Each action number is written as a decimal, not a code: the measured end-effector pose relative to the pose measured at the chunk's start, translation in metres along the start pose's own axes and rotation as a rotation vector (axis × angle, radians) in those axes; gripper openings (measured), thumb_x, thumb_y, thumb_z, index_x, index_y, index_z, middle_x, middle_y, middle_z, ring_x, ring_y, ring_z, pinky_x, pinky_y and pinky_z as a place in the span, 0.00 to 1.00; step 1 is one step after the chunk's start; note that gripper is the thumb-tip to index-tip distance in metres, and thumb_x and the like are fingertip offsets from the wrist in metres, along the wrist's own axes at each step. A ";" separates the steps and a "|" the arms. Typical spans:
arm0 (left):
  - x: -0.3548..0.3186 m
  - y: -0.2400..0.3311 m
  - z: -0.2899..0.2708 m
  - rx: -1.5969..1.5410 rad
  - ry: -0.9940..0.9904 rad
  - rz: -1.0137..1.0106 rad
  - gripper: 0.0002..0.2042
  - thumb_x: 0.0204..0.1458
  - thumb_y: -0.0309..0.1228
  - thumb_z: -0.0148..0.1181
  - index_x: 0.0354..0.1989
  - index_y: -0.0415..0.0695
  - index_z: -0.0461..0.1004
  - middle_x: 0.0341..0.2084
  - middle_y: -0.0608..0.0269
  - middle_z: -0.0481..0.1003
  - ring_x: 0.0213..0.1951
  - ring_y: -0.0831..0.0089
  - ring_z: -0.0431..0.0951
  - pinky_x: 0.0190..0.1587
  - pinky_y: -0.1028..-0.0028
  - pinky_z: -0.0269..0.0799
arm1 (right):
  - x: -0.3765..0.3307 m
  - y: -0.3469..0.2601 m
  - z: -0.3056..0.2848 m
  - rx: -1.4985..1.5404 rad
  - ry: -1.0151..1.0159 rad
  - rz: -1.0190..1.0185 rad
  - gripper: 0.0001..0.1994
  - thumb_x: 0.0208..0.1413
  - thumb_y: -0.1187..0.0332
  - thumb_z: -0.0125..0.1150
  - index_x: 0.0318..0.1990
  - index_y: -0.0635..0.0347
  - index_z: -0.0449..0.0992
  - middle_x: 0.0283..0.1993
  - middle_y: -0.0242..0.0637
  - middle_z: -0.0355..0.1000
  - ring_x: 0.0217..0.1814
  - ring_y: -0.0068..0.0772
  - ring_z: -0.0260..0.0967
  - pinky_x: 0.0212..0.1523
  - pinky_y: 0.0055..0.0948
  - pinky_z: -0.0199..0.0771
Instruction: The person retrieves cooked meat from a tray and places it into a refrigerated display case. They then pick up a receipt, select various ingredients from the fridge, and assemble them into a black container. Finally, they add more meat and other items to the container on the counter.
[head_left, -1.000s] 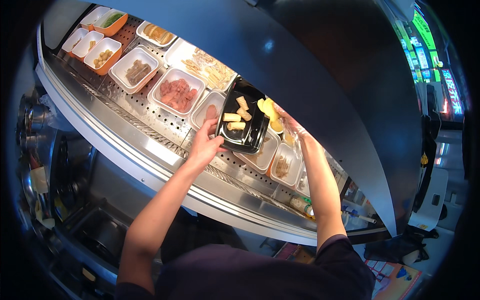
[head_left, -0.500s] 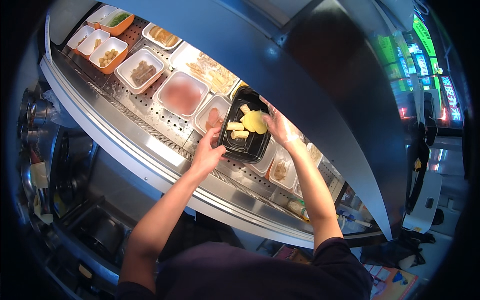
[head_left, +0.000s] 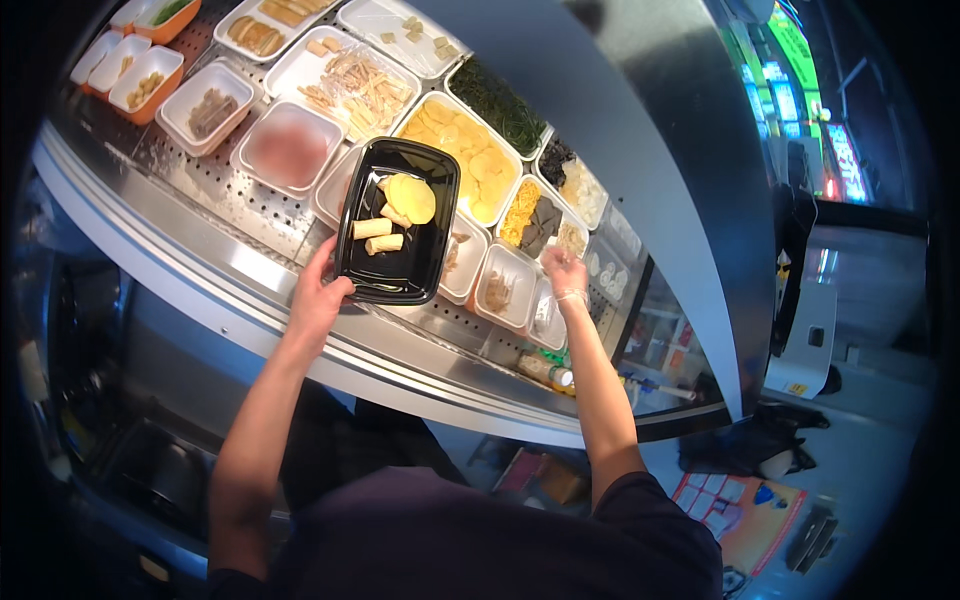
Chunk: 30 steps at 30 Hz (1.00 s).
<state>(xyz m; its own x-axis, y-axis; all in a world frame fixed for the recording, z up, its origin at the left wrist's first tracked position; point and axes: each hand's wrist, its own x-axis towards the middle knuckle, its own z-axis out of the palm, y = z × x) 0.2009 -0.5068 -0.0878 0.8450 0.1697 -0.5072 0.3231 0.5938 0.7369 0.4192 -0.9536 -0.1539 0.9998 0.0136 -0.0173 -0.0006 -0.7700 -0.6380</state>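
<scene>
My left hand (head_left: 318,295) grips the near edge of a black rectangular tray (head_left: 398,222) and holds it above the food counter. The tray carries a round yellow slice (head_left: 411,198) and a few pale short sticks (head_left: 374,235). My right hand (head_left: 564,272) hovers to the right over small white tubs (head_left: 505,290) of food, fingers curled together; whether it pinches anything is unclear. A white tub of yellow slices (head_left: 462,155) lies just beyond the black tray.
A steel perforated counter (head_left: 200,195) holds rows of white and orange tubs with strips, pink meat, dark greens and brown pieces. A curved grey hood (head_left: 640,170) arches over them. A bottle (head_left: 545,370) lies under the counter lip; coloured paper (head_left: 735,505) is on the floor right.
My right hand left the black tray and moved right over the small tubs. A yellow slice now lies in the tray. The view has shifted nearer the counter.
</scene>
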 end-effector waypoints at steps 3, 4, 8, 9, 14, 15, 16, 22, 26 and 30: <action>-0.004 -0.014 0.007 0.032 0.072 0.117 0.33 0.46 0.16 0.50 0.66 0.39 0.58 0.47 0.56 0.72 0.41 0.75 0.75 0.44 0.75 0.73 | 0.039 0.034 -0.028 0.164 -0.106 0.221 0.07 0.50 0.65 0.59 0.27 0.57 0.78 0.22 0.31 0.71 0.24 0.25 0.68 0.29 0.25 0.69; -0.008 -0.013 0.012 0.014 0.106 0.144 0.33 0.47 0.17 0.50 0.66 0.39 0.58 0.47 0.57 0.71 0.41 0.76 0.75 0.44 0.75 0.73 | 0.053 0.041 -0.035 0.146 -0.161 0.289 0.08 0.50 0.65 0.58 0.24 0.56 0.77 0.21 0.30 0.69 0.22 0.25 0.67 0.26 0.25 0.67; -0.015 -0.013 0.008 0.042 0.191 0.210 0.32 0.49 0.20 0.52 0.67 0.39 0.57 0.46 0.59 0.70 0.41 0.76 0.75 0.43 0.76 0.74 | 0.163 0.170 -0.068 -0.614 -0.221 -0.150 0.12 0.49 0.62 0.58 0.19 0.59 0.73 0.20 0.32 0.68 0.24 0.27 0.67 0.28 0.28 0.67; -0.017 -0.016 0.003 0.041 0.199 0.241 0.32 0.50 0.22 0.52 0.67 0.39 0.57 0.45 0.59 0.70 0.41 0.76 0.75 0.42 0.76 0.74 | 0.193 0.193 -0.079 -0.869 -0.112 -0.257 0.11 0.49 0.62 0.59 0.22 0.60 0.75 0.21 0.35 0.70 0.25 0.28 0.68 0.29 0.30 0.68; -0.019 -0.042 0.011 0.145 0.446 0.471 0.31 0.54 0.28 0.50 0.69 0.37 0.53 0.47 0.56 0.72 0.44 0.74 0.76 0.50 0.73 0.72 | 0.264 0.174 -0.009 -0.489 -0.179 -0.178 0.14 0.56 0.65 0.54 0.46 0.64 0.76 0.45 0.39 0.75 0.43 0.35 0.73 0.42 0.37 0.74; -0.018 -0.046 0.008 0.192 0.455 0.524 0.31 0.55 0.30 0.51 0.69 0.37 0.53 0.49 0.55 0.73 0.45 0.73 0.76 0.52 0.71 0.72 | 0.278 0.180 -0.003 -0.858 -0.333 -0.222 0.15 0.56 0.65 0.56 0.45 0.65 0.76 0.46 0.39 0.75 0.43 0.35 0.73 0.42 0.36 0.74; -0.018 -0.044 0.012 0.229 0.435 0.510 0.31 0.57 0.32 0.50 0.69 0.37 0.53 0.51 0.52 0.72 0.47 0.71 0.76 0.55 0.68 0.70 | 0.292 0.188 0.001 -1.201 -0.486 -0.324 0.15 0.56 0.64 0.57 0.45 0.66 0.76 0.46 0.39 0.75 0.44 0.35 0.73 0.42 0.35 0.74; -0.018 -0.048 0.014 0.239 0.458 0.553 0.30 0.58 0.30 0.47 0.69 0.36 0.50 0.50 0.54 0.73 0.46 0.71 0.77 0.54 0.67 0.71 | 0.342 0.252 -0.017 -0.505 -0.351 0.217 0.13 0.49 0.62 0.65 0.37 0.62 0.80 0.36 0.39 0.76 0.34 0.35 0.71 0.37 0.38 0.72; -0.013 -0.044 0.013 0.102 0.460 0.477 0.31 0.56 0.28 0.48 0.69 0.35 0.51 0.47 0.55 0.73 0.44 0.72 0.77 0.51 0.69 0.72 | 0.349 0.266 -0.040 -1.030 -0.535 -0.318 0.13 0.46 0.67 0.63 0.39 0.63 0.80 0.38 0.44 0.77 0.38 0.41 0.73 0.38 0.40 0.73; -0.014 -0.037 0.026 0.115 0.507 0.446 0.31 0.52 0.24 0.48 0.68 0.37 0.54 0.45 0.55 0.74 0.43 0.72 0.77 0.49 0.69 0.74 | 0.329 0.218 0.013 -1.205 -0.619 -0.246 0.18 0.47 0.67 0.59 0.47 0.62 0.78 0.48 0.48 0.76 0.49 0.47 0.74 0.44 0.41 0.73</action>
<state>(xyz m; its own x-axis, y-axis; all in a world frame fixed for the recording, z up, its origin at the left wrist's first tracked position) 0.1888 -0.5518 -0.0963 0.6129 0.7427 -0.2696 0.0572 0.2986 0.9527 0.7476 -1.1089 -0.3084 0.7984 0.2635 -0.5414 0.5100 -0.7739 0.3755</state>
